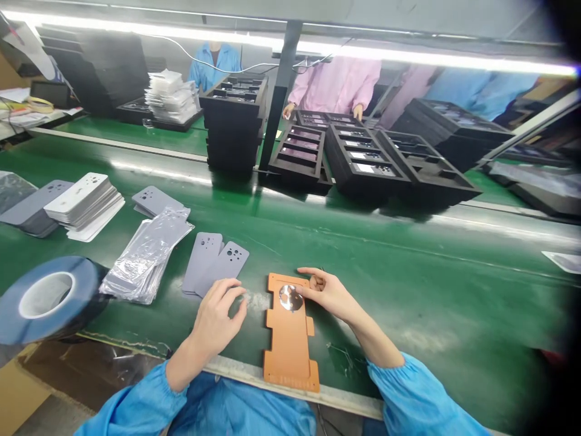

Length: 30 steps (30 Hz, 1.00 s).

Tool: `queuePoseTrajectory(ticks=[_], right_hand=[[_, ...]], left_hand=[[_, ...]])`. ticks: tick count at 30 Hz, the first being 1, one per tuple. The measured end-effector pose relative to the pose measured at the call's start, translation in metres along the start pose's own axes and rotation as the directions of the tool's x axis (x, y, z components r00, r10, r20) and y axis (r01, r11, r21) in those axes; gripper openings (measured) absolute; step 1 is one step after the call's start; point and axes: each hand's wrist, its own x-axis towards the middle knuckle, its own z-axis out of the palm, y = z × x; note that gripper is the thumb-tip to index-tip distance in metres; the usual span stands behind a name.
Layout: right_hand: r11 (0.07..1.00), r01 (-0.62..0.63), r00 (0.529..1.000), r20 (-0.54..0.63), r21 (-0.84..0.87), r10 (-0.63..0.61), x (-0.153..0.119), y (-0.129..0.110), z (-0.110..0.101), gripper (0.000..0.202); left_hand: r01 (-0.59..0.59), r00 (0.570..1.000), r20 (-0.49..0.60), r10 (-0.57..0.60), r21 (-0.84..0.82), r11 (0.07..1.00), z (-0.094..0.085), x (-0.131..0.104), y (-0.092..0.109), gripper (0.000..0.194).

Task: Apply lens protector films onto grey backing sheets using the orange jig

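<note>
The orange fixture (290, 342) lay near the front edge of the green table (422, 290), a shiny round disc (291, 298) set in its far end, while the right hand (324, 293) reached over it from the side, one finger extended at the disc and others curled, whether gripping anything one could not tell. The left hand (220, 315) hovered beside the fixture, thumb and fingers curved apart around nothing. Past it lay two grey panels (214, 263), a plastic-wrapped stack (147, 254) and a blue tape roll (49, 300), with black trays (363, 160) beyond.
</note>
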Motion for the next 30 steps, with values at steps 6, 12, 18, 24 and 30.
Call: queuePoseTrajectory(ticks=[6,12,18,24,30], right_hand=[[0.999,0.010,1.000,0.002,0.040,-0.010,-0.006,0.001,0.001,0.070],[0.999,0.013,0.999,-0.046,-0.048,-0.015,-0.006,-0.002,0.007,0.065],[0.994,0.019,0.997,-0.069,-0.107,-0.027,-0.006,-0.001,0.007,0.060],[0.988,0.008,0.998,-0.061,-0.152,-0.018,-0.007,0.002,0.007,0.058],[0.984,0.017,0.997,-0.065,-0.178,-0.029,-0.007,0.002,0.008,0.056]], left_hand=[[0.518,0.823,0.414,-0.389,-0.266,0.813,0.027,0.018,0.018,0.006],[0.627,0.739,0.530,-0.416,-0.316,0.712,0.047,0.047,0.019,0.005],[0.621,0.749,0.504,-0.429,-0.310,0.720,0.056,0.046,0.017,0.013],[0.579,0.785,0.440,-0.437,-0.270,0.769,0.059,0.046,0.020,0.017],[0.562,0.797,0.411,-0.443,-0.236,0.793,0.058,0.048,0.025,0.020]])
